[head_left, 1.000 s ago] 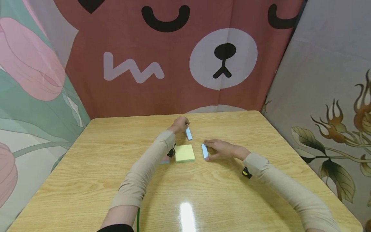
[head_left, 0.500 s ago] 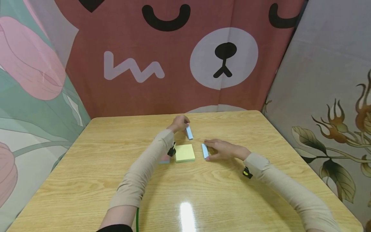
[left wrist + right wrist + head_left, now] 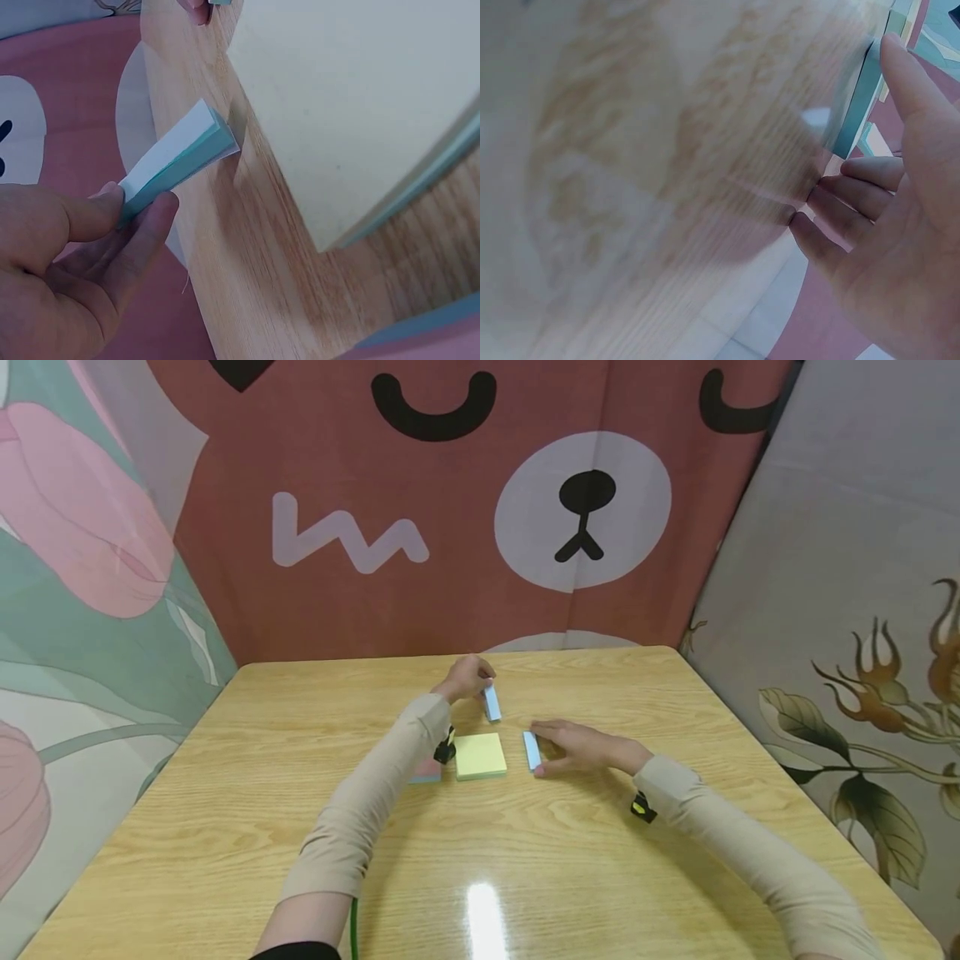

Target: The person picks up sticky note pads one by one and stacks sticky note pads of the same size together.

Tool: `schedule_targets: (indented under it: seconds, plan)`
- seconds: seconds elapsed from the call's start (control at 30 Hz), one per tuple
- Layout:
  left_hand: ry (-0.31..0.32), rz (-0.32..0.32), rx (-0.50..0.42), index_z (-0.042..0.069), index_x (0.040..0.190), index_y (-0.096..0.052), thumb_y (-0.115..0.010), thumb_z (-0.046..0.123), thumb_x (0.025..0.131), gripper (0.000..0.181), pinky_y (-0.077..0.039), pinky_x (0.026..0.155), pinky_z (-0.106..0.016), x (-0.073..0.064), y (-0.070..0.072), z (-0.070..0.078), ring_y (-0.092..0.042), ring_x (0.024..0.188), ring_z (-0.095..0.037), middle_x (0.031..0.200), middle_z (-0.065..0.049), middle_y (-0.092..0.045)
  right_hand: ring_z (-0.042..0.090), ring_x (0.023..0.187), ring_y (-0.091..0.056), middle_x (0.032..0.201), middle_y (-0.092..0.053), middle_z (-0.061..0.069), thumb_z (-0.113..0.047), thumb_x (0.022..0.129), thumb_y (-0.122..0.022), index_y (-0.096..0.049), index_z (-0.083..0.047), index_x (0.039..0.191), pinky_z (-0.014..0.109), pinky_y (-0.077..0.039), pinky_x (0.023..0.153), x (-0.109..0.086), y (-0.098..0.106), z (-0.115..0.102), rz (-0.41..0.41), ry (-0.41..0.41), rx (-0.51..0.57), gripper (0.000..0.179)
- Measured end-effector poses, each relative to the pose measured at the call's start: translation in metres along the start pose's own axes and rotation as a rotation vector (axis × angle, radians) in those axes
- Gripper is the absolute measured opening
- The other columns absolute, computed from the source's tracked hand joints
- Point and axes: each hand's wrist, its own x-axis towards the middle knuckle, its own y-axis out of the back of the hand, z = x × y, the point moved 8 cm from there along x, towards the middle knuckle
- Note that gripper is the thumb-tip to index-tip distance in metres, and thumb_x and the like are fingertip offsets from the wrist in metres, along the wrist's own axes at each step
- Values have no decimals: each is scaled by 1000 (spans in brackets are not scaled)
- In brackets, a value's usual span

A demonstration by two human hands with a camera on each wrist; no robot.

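Observation:
My left hand point(image 3: 467, 678) pinches one end of a narrow light-blue sticky note pad point(image 3: 491, 703) between thumb and fingers, beyond the yellow pad. In the left wrist view this narrow pad point(image 3: 176, 161) slants over the wooden table, its free end toward the yellow pad. My right hand point(image 3: 581, 747) holds a second narrow blue pad point(image 3: 531, 752) by its two ends, thumb at the near end, index finger at the far one. That pad point(image 3: 861, 101) lies at the table surface in the right wrist view. Between the hands rests a square yellow sticky note pad point(image 3: 480, 756) with a greenish lower edge.
A pink pad with a blue edge point(image 3: 427, 772) lies left of the yellow one, partly covered by my left forearm. The wooden table point(image 3: 600, 877) runs back to a bear-print cloth point(image 3: 450, 602). Patterned cloths hang on both sides.
My left hand and its narrow pad have shifted very slightly away and to the right. The right hand and the square pads stay in place.

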Motion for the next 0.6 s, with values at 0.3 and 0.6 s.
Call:
schedule_targets:
  seconds: [0.3,0.6]
  plan:
    - [-4,-9,-80,-14,119,-63,-58,-5,96,25,-59,72,-33,-4,2,0,-70,91,-34,113,-26,-66,47,138,-31,150,-32,33,-44,94,-67,-32,14,146,55,-27,112,1,-1,3,5,-8,2,85]
    - [-29,-9,-161,-16,117,-62,-58,-7,96,23,-59,69,-31,-8,4,2,-70,88,-37,109,-29,-65,45,137,-35,150,-35,31,-40,94,-68,-36,12,146,55,-29,111,2,0,-1,17,29,2,80]
